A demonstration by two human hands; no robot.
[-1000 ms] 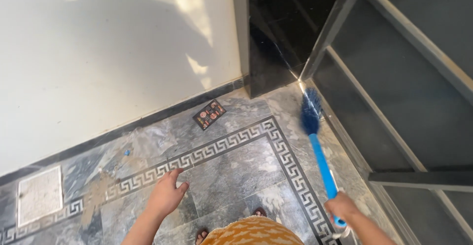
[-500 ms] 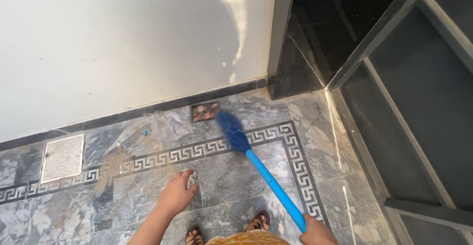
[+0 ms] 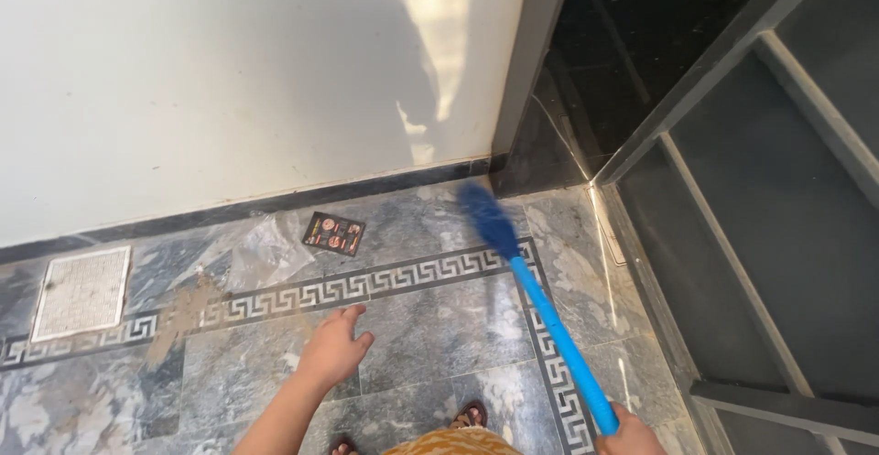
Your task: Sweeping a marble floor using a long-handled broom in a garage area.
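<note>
On the grey marble floor (image 3: 430, 318) by the white wall (image 3: 229, 80), the right hand (image 3: 630, 432) has fingers clamped round the bright blue plastic handle of a long brush (image 3: 549, 318), its dark blue bristle head (image 3: 487, 219) blurred low over the floor near the corner by the black doorway (image 3: 641, 43). The left hand (image 3: 334, 350) hangs free over the tiles, fingers apart, holding nothing. Risks, as a guess: the crumpled clear plastic scrap (image 3: 265, 249) is light & could flutter off w/ a hard stroke; the flat dark card (image 3: 334, 232) may slide along polished stone; the brown dirt smear (image 3: 179, 318) could spread, or grit drop into the square pale drain grate (image 3: 82, 292). Tiles look glossy, veined, w/ a key-pattern border (image 3: 366, 286).
</note>
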